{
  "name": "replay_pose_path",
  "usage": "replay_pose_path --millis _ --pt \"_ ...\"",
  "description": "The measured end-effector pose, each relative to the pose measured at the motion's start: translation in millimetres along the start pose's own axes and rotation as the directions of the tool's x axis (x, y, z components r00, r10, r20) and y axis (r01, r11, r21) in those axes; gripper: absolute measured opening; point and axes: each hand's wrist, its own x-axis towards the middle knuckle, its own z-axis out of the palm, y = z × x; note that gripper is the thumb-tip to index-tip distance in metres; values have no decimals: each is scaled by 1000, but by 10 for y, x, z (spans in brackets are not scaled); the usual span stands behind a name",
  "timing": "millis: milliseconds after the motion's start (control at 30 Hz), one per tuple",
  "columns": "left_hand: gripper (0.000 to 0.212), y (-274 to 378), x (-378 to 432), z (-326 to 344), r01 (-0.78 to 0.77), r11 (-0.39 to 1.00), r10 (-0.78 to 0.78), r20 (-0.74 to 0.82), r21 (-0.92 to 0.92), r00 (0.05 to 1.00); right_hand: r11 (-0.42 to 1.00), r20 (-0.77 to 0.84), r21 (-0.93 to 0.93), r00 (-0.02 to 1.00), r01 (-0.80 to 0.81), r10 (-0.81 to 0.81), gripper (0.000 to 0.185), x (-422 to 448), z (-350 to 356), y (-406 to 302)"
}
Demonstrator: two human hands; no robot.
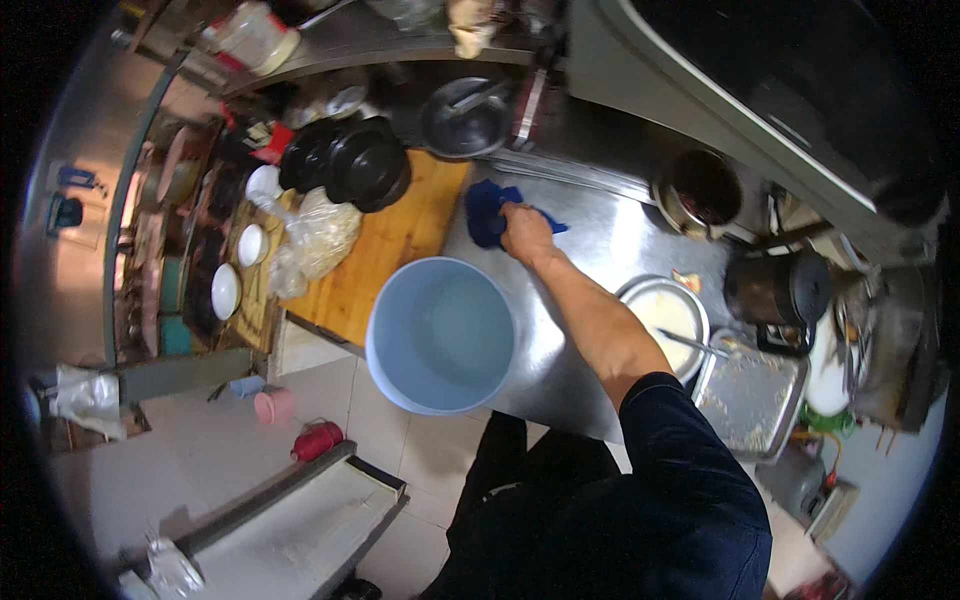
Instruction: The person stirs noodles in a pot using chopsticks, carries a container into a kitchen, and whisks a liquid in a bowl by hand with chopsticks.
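Observation:
My right hand (528, 234) is closed on a dark blue cloth (486, 213), which lies bunched on the stainless steel counter (581, 262). In front of my body, at the counter's near edge, stands a large light-blue plastic bucket (442, 334); it overlaps the corner of a wooden board (409, 232) in this view. My left hand is out of view. To the right of my forearm is a metal bowl of pale creamy stuff (660, 311) with a utensil in it.
A metal tray with residue (746, 397), a dark jug (780, 300) and a pot with dark contents (697, 191) stand at the right. Black bowls (367, 165), a plastic bag of food (322, 232) and white bowls (226, 291) are at the left. A dark pan (465, 124) lies behind.

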Motion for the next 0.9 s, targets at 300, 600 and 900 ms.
replay_pose_path --millis 300,600,900 --pt "29 362 1370 -1783 -48 995 62 172 -84 983 833 -163 514 930 -205 330 36 -2557 -538 -300" --pt "22 1056 2575 -3447 -313 925 332 57 -214 942 801 -229 331 781 -500 582 51 -4572 -709 -522" --pt "15 1332 2236 -2772 -401 911 368 245 99 897 689 -512 -178 664 -703 545 56 -4331 100 338"
